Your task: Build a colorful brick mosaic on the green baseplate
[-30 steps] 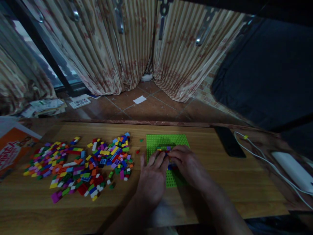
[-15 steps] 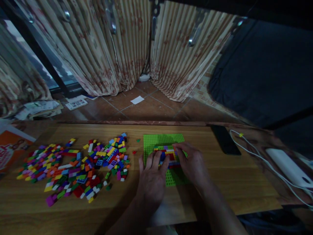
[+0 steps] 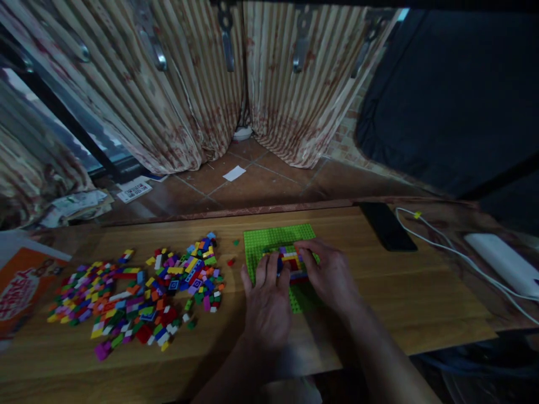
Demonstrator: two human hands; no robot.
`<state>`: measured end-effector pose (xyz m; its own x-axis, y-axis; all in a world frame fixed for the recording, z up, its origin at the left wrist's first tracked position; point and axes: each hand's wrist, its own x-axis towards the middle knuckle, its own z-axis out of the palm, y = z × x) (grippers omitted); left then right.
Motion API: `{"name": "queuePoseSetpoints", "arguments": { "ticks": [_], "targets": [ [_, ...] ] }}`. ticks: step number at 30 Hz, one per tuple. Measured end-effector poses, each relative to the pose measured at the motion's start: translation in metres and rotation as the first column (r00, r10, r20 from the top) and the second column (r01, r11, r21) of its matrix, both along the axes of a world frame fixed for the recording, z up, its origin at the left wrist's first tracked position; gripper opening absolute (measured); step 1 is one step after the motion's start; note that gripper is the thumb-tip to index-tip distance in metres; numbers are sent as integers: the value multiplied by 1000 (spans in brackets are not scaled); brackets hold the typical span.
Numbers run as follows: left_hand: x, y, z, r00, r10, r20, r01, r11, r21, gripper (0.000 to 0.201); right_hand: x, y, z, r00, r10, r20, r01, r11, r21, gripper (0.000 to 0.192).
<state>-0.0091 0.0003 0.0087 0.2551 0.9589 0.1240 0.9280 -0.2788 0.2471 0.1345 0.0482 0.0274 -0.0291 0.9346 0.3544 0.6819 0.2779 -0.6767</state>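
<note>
A bright green studded baseplate (image 3: 269,238) lies on the wooden table (image 3: 421,303), in front of me. On it stands a small block of stacked coloured bricks (image 3: 290,261), red, yellow, purple and blue. My left hand (image 3: 266,297) lies flat over the plate's left part, fingertips against the left side of the brick block. My right hand (image 3: 326,273) rests on the block's right side, fingers curled over its top edge. Part of the block and the plate's near half are hidden under both hands.
A wide scatter of loose coloured bricks (image 3: 143,292) covers the table's left half. An orange printed box (image 3: 23,283) sits at the far left. A black phone (image 3: 386,225), a white cable (image 3: 455,255) and a white device (image 3: 503,264) lie at the right. Curtains hang behind.
My hands have drawn slightly apart, uncovering more of the brick block between them. The view has tipped and shifted a little; the plate stays where it was.
</note>
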Motion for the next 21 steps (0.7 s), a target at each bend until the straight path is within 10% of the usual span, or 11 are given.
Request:
{"name": "queuePoseSetpoints", "arguments": {
  "ticks": [10,21],
  "targets": [
    [-18,9,-1,936,-48,348,-20,982,188,39,-5,4,4,972,-180,-151,188,981,42,27],
    [-34,10,6,774,84,627,-198,973,115,30,-17,8,0,964,-200,-176,209,977,34,29]
  ]
}}
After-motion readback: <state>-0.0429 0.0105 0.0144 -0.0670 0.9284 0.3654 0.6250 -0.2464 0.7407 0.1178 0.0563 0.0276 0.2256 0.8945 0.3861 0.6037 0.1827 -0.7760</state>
